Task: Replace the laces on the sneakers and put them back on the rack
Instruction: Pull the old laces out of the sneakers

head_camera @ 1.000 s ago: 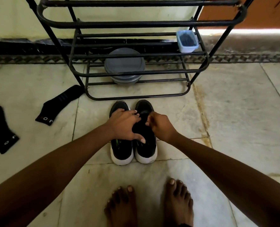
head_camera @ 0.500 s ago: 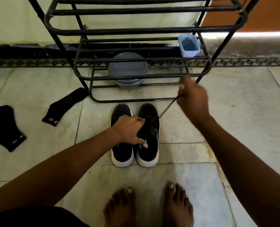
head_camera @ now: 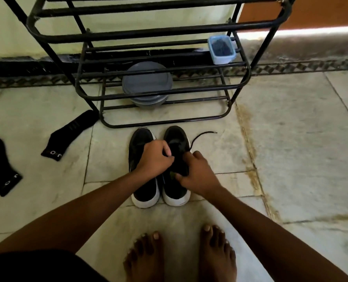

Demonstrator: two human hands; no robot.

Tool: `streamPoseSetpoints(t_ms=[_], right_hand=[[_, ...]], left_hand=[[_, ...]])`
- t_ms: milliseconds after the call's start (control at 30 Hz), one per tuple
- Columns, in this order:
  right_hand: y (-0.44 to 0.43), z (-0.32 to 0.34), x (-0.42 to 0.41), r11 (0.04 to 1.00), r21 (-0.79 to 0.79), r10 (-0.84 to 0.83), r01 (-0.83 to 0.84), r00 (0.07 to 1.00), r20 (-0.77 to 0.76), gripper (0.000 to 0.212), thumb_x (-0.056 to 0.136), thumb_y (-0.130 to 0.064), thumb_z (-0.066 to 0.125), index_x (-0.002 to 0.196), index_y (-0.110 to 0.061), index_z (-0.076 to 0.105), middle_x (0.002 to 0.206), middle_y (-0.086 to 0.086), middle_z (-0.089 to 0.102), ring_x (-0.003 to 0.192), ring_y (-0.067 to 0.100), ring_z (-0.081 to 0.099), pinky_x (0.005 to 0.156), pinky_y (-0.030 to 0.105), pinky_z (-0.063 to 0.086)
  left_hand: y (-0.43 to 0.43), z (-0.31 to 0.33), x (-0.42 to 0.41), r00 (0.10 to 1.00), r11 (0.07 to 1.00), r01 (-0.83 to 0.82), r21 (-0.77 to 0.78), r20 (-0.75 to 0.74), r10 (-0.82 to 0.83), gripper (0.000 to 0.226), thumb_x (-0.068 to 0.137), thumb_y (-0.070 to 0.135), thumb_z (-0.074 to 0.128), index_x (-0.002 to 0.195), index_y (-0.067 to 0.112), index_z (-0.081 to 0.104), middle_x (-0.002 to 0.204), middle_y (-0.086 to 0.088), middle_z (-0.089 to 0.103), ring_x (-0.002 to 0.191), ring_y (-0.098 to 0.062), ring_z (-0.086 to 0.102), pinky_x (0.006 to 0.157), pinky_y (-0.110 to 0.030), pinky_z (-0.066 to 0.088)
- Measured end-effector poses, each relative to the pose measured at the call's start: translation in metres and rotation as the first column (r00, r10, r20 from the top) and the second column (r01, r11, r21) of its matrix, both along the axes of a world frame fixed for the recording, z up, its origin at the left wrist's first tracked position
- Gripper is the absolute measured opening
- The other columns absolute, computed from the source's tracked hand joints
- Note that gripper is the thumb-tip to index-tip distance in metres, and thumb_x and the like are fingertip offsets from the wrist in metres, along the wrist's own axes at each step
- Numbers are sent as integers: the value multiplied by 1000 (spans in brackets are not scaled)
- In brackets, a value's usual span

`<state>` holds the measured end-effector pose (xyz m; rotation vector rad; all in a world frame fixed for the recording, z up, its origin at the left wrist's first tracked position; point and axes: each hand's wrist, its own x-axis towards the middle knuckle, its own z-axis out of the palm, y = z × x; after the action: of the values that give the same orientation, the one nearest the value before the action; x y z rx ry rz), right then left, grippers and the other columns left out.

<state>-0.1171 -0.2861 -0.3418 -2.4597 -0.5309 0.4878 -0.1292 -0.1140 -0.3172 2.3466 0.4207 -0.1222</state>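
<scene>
**A:** Start at the left. What lies there?

**B:** Two black socks lie flat on the floor, well apart from the shoes. They are no part of the job, by my reading.

**A:** And the rack?

**B:** The black metal rack stands behind the shoes. A low shelf bears a grey round container. No shoe is on any shelf that shows.

**A:** So where are the sneakers?

**B:** Side by side on the floor, just in front of the rack's bottom rail, toes toward it. The left-hand sneaker has no fingers on it that I can see.

**A:** The hands?

**B:** The left hand reaches across to the right-hand sneaker, fingers curled tight at its throat. The right hand grips the same shoe from the outer side, thumb at the opening, fingers bent into the upper. Whether either pinches the lace itself I cannot tell, because the fingers hide it.

**A:** The lace?

**B:** One end of a black lace runs out from beside the right fingers and curls loose over the tiles. Further right, a small blue tub sits on the rack.

**A:** How far along, then?

**B:** Early, I judge. Work on one shoe's lacing is in hand, but I cannot read whether this lace is coming out or going in. The other shoe shows no work. Neither is back on the rack yet.
</scene>
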Motion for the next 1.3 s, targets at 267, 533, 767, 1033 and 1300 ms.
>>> streamPoseSetpoints(t_ms=[267, 533, 767, 1033, 1300], right_hand=[[-5, -4, 0, 995, 15, -100, 100, 993, 54, 12, 89, -15, 61, 100, -8, 59, 96, 1, 42, 64, 20, 48, 55, 24, 34], [-6, -6, -11, 994, -30, -105, 107, 993, 58, 8, 90, -15, 59, 90, -13, 51, 92, 1, 40, 59, 20, 44, 49, 27, 31], [-8, -8, -12, 992, 3, -125, 125, 990, 57, 8, 87, -15, 60, 93, -10, 59, 86, 1, 42, 60, 22, 48, 51, 28, 33], [-3, -8, -17, 988, -54, -143, 146, 988, 52, 17, 93, -16, 54, 108, -9, 59, 95, 3, 44, 64, 25, 54, 56, 36, 49], [-1, -5, -18, 980, -72, -181, 183, 983, 36, 20, 94, -18, 55, 111, -8, 58, 99, 2, 42, 66, 22, 50, 56, 29, 40]], left_hand=[[-8, 14, 12, 972, 946, 224, 235, -126, -199, 11, 86, 7, 70, 78, 12, 64, 87, -1, 67, 81, -20, 69, 75, -38, 60], [-10, 21, 22, 774, 602, 629, 492, -326, -542, 14, 90, 3, 62, 97, 14, 57, 109, -11, 59, 102, -31, 62, 80, -42, 55], [5, 22, 45, 528, 187, 608, 772, -217, -821, 34, 93, 5, 61, 125, 3, 52, 118, -16, 59, 111, -33, 55, 77, -40, 50], [17, 8, 44, 764, 508, 446, 737, -19, -644, 43, 78, 1, 70, 117, 7, 54, 127, -17, 50, 104, -34, 58, 65, -44, 57], [26, 20, 47, 901, 964, -176, -201, 360, 240, 18, 89, -2, 69, 86, 16, 63, 92, -6, 65, 80, -17, 68, 69, -31, 58]])
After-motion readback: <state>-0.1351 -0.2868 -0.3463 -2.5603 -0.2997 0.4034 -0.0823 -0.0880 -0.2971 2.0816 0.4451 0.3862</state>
